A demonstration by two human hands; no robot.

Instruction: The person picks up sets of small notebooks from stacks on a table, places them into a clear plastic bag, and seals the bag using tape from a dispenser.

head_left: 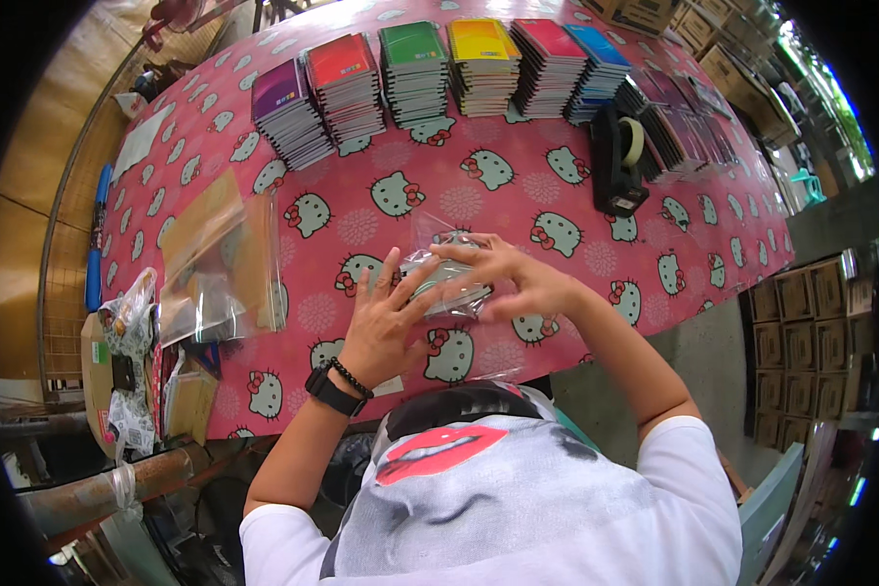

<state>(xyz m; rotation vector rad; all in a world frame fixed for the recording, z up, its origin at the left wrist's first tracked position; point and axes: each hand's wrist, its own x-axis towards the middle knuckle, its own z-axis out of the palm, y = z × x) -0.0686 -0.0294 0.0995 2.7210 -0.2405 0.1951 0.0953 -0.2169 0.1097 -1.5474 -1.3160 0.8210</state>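
Observation:
A clear, crinkled plastic bag (454, 299) lies on the table in front of me, and its transparent flap reaches away from me. What is inside the bag is mostly hidden by my hands and the glare. On its left edge rests my left hand (386, 317), open, fingers spread. My right hand (518, 278) comes over the bag from the right, its fingers apart and slightly bent, touching the top of the plastic. Neither hand is closed around anything. A black watch (335, 392) and a beaded bracelet are on my left wrist.
Stacks of spiral notebooks in purple (281, 93), red (342, 64), green (415, 59), yellow (483, 49), pink (549, 49) and blue (596, 54) line the far side. A black tape dispenser (615, 161) stands right. Clear plastic bags (215, 264) lie left; cardboard boxes (801, 342) stand beyond.

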